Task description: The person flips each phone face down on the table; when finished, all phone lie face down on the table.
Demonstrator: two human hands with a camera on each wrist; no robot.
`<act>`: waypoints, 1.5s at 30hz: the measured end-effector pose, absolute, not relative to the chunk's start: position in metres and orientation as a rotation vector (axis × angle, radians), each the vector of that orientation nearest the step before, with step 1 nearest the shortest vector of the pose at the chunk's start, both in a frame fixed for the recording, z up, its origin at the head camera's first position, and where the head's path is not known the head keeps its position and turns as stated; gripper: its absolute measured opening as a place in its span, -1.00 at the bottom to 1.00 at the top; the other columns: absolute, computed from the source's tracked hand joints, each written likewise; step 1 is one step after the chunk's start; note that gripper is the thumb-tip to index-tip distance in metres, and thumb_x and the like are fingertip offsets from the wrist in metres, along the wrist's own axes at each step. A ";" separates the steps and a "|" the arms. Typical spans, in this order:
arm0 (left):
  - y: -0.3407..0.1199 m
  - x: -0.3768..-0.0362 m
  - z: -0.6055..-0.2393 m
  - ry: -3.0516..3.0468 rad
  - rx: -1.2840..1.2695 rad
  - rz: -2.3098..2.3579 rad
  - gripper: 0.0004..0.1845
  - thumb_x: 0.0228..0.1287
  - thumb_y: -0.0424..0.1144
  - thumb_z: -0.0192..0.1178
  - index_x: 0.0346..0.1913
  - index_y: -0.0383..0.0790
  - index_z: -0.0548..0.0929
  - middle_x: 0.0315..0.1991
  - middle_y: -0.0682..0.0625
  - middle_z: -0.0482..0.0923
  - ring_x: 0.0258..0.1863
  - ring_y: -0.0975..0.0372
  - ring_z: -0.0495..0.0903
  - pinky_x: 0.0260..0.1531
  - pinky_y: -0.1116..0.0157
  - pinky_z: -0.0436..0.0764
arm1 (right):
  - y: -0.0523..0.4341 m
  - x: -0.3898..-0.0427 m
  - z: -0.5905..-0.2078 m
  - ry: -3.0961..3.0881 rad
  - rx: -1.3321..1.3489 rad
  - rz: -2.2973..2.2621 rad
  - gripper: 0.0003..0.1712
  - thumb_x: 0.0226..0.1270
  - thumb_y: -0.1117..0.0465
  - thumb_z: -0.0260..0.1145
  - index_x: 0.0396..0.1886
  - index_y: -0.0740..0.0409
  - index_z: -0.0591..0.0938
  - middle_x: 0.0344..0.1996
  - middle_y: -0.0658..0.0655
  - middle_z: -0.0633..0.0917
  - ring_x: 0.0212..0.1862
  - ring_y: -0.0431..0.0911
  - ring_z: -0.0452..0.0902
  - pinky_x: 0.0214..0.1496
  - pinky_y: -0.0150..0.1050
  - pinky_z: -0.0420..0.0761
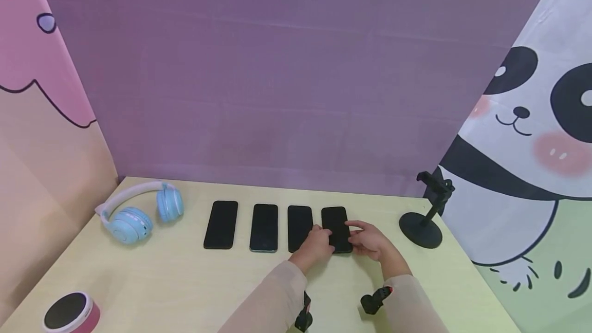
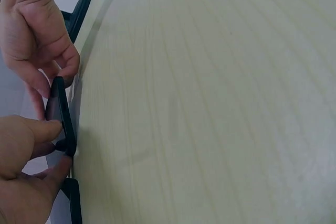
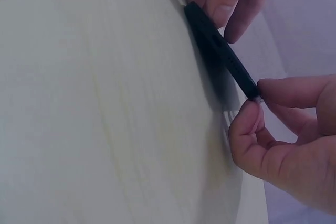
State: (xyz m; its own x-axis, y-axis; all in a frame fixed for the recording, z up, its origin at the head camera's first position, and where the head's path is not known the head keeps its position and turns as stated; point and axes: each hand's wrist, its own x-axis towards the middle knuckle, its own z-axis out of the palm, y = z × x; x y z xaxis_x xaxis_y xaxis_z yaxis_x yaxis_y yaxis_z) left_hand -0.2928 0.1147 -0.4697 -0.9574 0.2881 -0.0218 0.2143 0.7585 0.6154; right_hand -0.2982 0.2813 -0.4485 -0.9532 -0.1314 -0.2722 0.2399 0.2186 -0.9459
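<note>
Rightmost phone (image 1: 336,228): black, last in a row of four on the bench (image 1: 185,281), near the middle of its far half; the wrist views show its near end lifted off the wood, held between both hands.
Left hand (image 1: 317,244): at the phone's left near corner; its grip pinches the edge between thumb and fingertips (image 2: 52,129).
Right hand (image 1: 370,240): at the phone's right side; its grip pinches the near corner between thumb and forefinger (image 3: 286,90), other fingers curled.
Other phones: three black ones lie flat, screen up, side by side to the left, the nearest (image 1: 299,227) just beside the left hand, then one (image 1: 264,227) and another (image 1: 221,224).
Headphones (image 1: 139,212): light blue with a white band, at the bench's far left, well apart from the hands.
Phone stand (image 1: 423,222): black, round base, upright at the far right, near the right hand.
Speaker (image 1: 71,313): round, pink-sided with a dark top, at the near left corner.
Backdrop: purple cloth behind, a panda print on the right.
</note>
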 end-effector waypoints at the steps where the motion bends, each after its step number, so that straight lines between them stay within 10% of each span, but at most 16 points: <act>1: 0.115 -0.292 -0.469 2.835 0.414 0.986 -0.59 0.12 -0.20 0.24 0.07 -0.19 0.54 -0.06 -0.12 0.34 -0.02 0.08 0.39 -0.11 0.19 0.44 | 0.282 -0.298 -0.447 2.185 0.105 -1.813 -0.36 0.14 0.55 0.06 0.27 0.34 0.19 -0.13 0.31 0.35 -0.53 -0.17 0.36 -0.43 -0.28 0.43; 29: 0.113 -0.301 -0.475 2.447 0.511 1.587 -0.45 0.29 -0.07 0.06 0.33 0.10 0.24 0.18 -0.11 0.35 0.11 0.10 0.35 0.00 0.13 0.35 | 0.300 -0.301 -0.453 1.790 -0.423 -1.917 -0.21 0.29 0.52 -0.01 0.41 0.18 -0.14 0.14 0.39 0.09 0.03 0.05 0.37 0.03 -0.03 0.39; 45: 0.116 -0.293 -0.472 2.086 0.426 1.939 -0.48 0.31 -0.26 0.06 0.32 0.01 0.26 0.14 -0.08 0.33 -0.09 0.15 0.51 -0.30 0.21 0.56 | 0.299 -0.298 -0.452 1.766 -0.377 -1.961 -0.23 0.28 0.52 0.00 0.41 0.14 -0.06 0.12 0.35 0.14 0.09 0.14 0.30 0.05 0.00 0.38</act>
State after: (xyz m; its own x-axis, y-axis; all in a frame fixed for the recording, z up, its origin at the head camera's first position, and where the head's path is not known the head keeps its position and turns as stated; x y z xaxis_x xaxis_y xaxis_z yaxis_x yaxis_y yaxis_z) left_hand -0.2926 0.1160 -0.4721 -0.9229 0.3850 0.0082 0.0362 0.0656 0.9972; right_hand -0.2980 0.2994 -0.4519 -0.8511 -0.5141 -0.1066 0.1598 -0.0602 -0.9853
